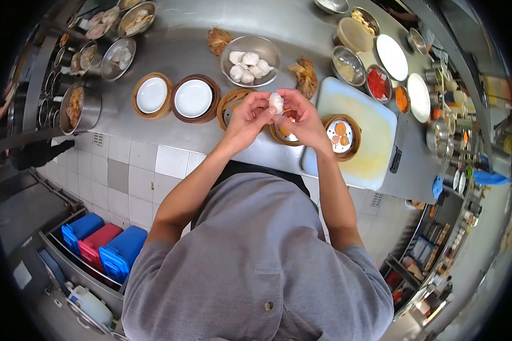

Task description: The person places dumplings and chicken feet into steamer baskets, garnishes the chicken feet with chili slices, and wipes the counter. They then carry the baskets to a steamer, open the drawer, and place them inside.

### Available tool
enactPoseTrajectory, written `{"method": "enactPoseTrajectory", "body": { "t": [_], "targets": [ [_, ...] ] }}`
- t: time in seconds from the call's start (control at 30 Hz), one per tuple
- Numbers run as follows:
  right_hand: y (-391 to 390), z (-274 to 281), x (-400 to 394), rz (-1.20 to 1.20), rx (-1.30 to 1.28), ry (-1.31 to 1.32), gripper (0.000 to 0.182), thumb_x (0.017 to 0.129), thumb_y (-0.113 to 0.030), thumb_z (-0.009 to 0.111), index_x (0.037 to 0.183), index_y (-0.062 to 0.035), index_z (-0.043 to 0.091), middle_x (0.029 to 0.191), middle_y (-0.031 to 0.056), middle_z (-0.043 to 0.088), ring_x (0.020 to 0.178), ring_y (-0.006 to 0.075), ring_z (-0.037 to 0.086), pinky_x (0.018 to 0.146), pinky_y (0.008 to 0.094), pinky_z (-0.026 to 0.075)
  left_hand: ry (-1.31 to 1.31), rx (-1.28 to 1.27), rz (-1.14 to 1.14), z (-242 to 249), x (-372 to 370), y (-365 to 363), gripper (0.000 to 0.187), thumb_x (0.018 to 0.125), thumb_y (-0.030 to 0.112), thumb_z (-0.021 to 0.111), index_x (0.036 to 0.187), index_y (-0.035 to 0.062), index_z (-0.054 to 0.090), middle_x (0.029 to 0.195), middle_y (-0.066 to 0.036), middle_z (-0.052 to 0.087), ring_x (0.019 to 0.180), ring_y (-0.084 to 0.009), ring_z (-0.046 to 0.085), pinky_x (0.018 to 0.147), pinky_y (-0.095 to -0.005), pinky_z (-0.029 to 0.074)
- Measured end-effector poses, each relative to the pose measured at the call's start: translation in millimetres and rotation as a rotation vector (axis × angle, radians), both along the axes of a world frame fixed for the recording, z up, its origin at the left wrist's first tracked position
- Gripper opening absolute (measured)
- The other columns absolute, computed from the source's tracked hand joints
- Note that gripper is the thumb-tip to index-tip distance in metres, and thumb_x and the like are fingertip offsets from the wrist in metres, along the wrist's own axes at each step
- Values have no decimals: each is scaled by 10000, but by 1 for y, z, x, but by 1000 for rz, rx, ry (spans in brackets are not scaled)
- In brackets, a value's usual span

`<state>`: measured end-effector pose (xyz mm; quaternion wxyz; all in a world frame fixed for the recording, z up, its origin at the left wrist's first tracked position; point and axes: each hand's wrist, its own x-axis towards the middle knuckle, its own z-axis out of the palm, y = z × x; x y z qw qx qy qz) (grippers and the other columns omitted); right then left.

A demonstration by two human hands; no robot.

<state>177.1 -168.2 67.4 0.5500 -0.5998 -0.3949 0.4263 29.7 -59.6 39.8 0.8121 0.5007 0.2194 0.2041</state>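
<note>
A white dumpling (276, 103) is pinched between the fingertips of my left hand (251, 116) and my right hand (301, 119), above the steel counter. Just beyond my hands stands a metal bowl (271, 52) with several more white dumplings (249, 66) in it. Below my hands, a bamboo steamer (279, 136) with orange rounds inside is partly hidden by my right hand. To its left, another bamboo steamer (224, 111) is half covered by my left hand. On the right sits a bamboo steamer (355, 149) holding orange slices (340, 129) on a perforated white liner.
Left on the counter are two bamboo steamers with white dishes (152, 95) and a deep pot (90, 108). A cutting board (375, 113) lies at right, with a knife (396, 161) beside it. Bowls of ingredients (349, 65) and white oval plates (392, 58) stand behind it.
</note>
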Motion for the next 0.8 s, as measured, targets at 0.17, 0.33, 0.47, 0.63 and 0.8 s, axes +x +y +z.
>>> {"method": "enactPoseTrajectory", "body": {
  "t": [0.17,0.33,0.47,0.63,0.8],
  "targets": [
    [-14,5,14,-51,-65,-358,458,823,-45,790,1248,-53,618,1126,109,650,927,222,662,795,314,555,31,37,-141,-9,15,-4,311,992,103,650,1275,3,568,1109,-77,690,958,-116,656,821,-265,539],
    [-24,3,49,35,-172,-596,478,820,-139,825,1253,-78,634,1135,91,638,876,190,641,760,298,537,196,280,-44,-35,5,12,207,986,107,659,1169,12,635,1015,-51,692,912,-95,642,793,-259,529],
    [-27,-19,57,159,-133,-838,468,812,-35,751,1259,-71,615,1210,130,614,1040,326,620,865,393,540,283,309,-24,-51,-14,24,162,992,118,662,1120,18,662,970,-10,685,880,-83,631,794,-252,523],
    [-21,-41,63,403,-15,-1023,476,761,98,612,1218,-37,601,1233,144,600,1122,383,581,955,439,511,337,365,32,-49,-32,13,155,967,81,682,1105,19,656,913,8,659,808,-49,594,718,-220,496],
    [-23,-33,59,335,-123,-835,474,759,97,605,1210,-50,594,1278,134,591,1177,379,572,985,455,494,383,377,90,-61,-51,6,173,944,52,701,1105,24,647,846,38,613,728,-33,537,659,-203,467]
  ]
}}
